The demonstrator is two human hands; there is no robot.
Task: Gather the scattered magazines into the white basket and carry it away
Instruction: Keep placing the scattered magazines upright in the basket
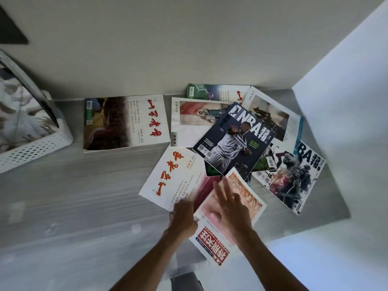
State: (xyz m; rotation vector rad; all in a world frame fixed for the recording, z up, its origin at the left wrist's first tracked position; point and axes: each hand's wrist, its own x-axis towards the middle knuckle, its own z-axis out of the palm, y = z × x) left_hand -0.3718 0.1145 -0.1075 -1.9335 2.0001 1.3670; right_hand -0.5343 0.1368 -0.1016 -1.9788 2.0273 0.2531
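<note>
Both hands, left hand [184, 215] and right hand [232, 208], are resting open on the nearest magazine [228, 211], perhaps starting a grip. Magazines are lying scattered right of the basket [39, 150]; gathering is barely underway.

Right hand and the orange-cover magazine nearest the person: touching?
Touching. The head view shows the right hand lying flat, fingers spread, directly on the orange-cover magazine, with no gap visible between palm and cover.
</note>
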